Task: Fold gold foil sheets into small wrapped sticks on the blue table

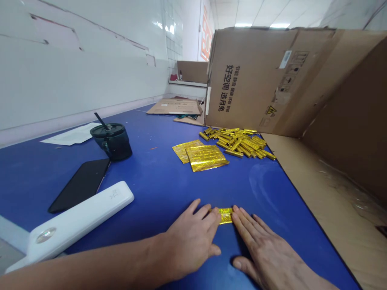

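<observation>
In the head view, a gold foil strip (pixel 225 216) lies on the blue counter (pixel 157 189), between the person's two hands. The left hand (pixel 192 241) covers the strip's left end, its fingers spread and slightly bent, pressing down from above. The right hand (pixel 266 249) lies palm down with its fingers stretched out, their tips on the strip's right end. Neither hand is closed around anything — the fingers only press, and the middle of the strip shows between them.

Beyond the hands lie two gold foil sheets (pixel 207 158), one partly over the other. Just to their right is a loose pile of gold foil rolls (pixel 238 141), near the foot of a large cardboard box (pixel 254 84). On the left side stands a dark lidded cup (pixel 116 143) with a straw (pixel 100 119); a white paper (pixel 71 135) lies behind it. Nearer are a black phone (pixel 80 183) and a long white device (pixel 87 215) — side by side, both slanting. Flattened cardboard (pixel 173 106) lies at the counter's far end.
</observation>
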The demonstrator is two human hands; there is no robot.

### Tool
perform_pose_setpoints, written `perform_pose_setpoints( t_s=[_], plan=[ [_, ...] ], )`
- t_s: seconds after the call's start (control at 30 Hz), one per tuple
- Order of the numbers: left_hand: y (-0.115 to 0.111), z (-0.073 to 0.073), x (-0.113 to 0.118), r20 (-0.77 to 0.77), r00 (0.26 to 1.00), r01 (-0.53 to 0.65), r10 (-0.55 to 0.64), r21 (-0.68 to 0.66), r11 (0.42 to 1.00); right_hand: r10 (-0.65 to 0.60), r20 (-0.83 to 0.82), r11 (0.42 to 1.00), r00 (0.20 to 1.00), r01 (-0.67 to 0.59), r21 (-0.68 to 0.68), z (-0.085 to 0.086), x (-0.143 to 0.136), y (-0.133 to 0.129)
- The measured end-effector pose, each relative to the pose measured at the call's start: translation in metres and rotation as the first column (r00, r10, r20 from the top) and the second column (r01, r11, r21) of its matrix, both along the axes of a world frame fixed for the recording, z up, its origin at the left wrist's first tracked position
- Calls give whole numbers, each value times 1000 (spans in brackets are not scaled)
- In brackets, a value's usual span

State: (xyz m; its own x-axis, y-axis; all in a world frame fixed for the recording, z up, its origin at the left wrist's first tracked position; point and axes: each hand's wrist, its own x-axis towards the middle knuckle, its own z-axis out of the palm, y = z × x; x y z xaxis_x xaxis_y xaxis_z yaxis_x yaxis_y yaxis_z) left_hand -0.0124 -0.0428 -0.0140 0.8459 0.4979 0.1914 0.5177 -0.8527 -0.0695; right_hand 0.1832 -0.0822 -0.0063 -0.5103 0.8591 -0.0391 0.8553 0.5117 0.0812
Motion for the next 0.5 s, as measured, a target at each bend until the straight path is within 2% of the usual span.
perform_pose_setpoints(
  t_s=[0.13, 0.27, 0.37, 0.5],
  plan=[
    [-6, 2, -13, -6, 1000, -28, 27, -154, 988, 4, -17, 1000, 1000, -4, 4, -2, 6, -4],
    [0, 6, -19, -22, 1000, -12, 7, -256, 967, -4, -48, 1000, 999, 5, 20, 0, 2, -8],
    [10, 7, -19, -36, 999, 5, -15, -248, 969, -29, -54, 999, 998, 30, 19, 3, -2, -12],
    [19, 8, -8, 3, 1000, -3, 4, -123, 992, -59, -42, 998, 997, 59, 7, 6, -8, -16]
  ],
)
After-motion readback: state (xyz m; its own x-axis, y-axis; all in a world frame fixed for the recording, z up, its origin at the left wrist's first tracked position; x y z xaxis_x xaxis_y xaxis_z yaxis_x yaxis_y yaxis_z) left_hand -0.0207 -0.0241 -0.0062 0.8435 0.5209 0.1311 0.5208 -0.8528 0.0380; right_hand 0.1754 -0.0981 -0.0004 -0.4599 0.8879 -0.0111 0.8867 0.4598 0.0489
